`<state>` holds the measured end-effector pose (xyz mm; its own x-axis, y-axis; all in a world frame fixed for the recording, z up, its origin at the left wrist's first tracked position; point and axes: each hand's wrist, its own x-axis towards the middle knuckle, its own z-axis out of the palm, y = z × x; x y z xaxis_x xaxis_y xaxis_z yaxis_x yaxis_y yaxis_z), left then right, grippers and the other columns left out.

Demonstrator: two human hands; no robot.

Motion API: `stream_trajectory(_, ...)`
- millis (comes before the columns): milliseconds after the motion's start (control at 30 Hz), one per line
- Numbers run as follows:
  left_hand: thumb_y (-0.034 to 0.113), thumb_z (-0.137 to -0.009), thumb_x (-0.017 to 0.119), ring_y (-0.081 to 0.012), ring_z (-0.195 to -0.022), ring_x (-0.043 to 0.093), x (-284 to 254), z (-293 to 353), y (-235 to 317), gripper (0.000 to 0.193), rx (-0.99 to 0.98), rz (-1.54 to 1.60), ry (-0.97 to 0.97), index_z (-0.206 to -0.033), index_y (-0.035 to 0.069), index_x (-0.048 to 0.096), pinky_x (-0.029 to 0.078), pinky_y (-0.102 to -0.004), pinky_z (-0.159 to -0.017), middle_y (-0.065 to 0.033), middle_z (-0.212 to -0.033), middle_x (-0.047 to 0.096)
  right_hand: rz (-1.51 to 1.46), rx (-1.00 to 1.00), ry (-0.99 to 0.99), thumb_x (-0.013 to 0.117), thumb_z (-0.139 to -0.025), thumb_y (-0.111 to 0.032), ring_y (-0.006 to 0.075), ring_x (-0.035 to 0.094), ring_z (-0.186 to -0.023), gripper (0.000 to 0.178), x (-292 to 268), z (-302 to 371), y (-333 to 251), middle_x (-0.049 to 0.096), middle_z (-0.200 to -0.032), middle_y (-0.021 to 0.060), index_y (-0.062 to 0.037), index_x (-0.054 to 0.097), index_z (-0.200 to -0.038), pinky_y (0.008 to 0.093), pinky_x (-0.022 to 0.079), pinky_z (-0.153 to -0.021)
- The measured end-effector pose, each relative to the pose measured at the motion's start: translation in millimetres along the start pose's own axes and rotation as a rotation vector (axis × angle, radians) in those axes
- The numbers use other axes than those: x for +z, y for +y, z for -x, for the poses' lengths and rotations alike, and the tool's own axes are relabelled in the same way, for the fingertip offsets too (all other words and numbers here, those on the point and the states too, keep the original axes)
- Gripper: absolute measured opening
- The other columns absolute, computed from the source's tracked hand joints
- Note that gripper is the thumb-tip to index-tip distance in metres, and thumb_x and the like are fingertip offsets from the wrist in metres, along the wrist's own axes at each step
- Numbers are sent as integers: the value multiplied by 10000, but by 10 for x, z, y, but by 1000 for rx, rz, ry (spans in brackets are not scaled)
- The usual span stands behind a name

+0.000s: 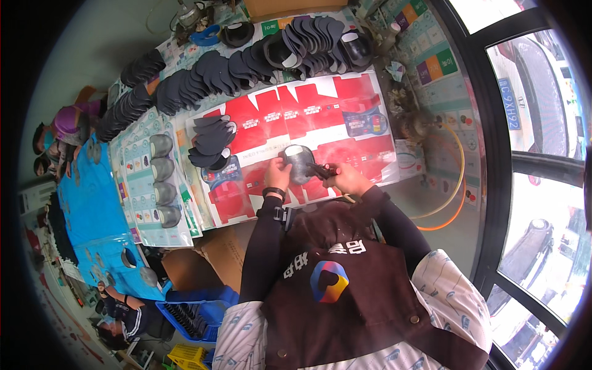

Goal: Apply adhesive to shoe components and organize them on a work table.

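Left hand (277,174) closed around the left edge of a grey moulded shoe piece (298,161), held just above the red printed sheet (308,114) near the table's near edge. Right hand (346,179) clenched on a dark brush (320,170), its tip touching the right side of the shoe piece. Black watch (274,192) on the left wrist.

Small stack of dark pieces (213,139) on the left part of the red sheet. Row of four grey pieces (163,182) further left on pale printed paper. Long overlapping rows of dark pieces (246,65) along the far side. Orange hose (453,197) looping on the right. Blue crate (197,317) on the floor, near left.
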<state>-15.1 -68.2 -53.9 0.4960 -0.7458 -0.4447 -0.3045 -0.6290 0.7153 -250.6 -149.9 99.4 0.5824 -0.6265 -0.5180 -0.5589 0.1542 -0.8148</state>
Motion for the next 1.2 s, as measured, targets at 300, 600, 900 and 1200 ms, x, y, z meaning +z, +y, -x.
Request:
stream_trajectory(300,251,-837,825,-248,-947,725,-253,11,-68,455,-63,113,-60,-1191,25,649,557,-369,-846,-142,-1064,752,24,67,176,641,-812,-180,395,702,-853,376,55,-322,-65,702,-857,241,39,681,-1115,465,527,-771)
stream_trajectory(600,207,-994,692,-224,-1009,685,-1172,416,-197,359,-380,586,-124,-1285,40,562,595,-369,-843,-119,-1214,647,-45,-28,99,641,-797,-135,302,693,-810,260,-206,-471,261,708,-841,208,48,683,-977,387,509,-745)
stream_trajectory(900,221,-1005,683,-249,-1046,685,-1258,551,-19,349,-468,628,-71,-1278,38,567,587,-387,-884,-128,-1173,661,-286,46,-42,664,-780,-110,221,682,-812,280,-422,-360,121,721,-853,159,53,689,-1007,368,512,-754)
stream_trajectory(1200,259,-1016,669,-252,-1047,679,-1190,517,126,379,-406,600,-101,-1294,18,577,564,-384,-912,-146,-1195,655,-279,43,-80,651,-789,-68,231,695,-910,419,-417,-461,212,735,-972,179,54,665,-1190,353,525,-804)
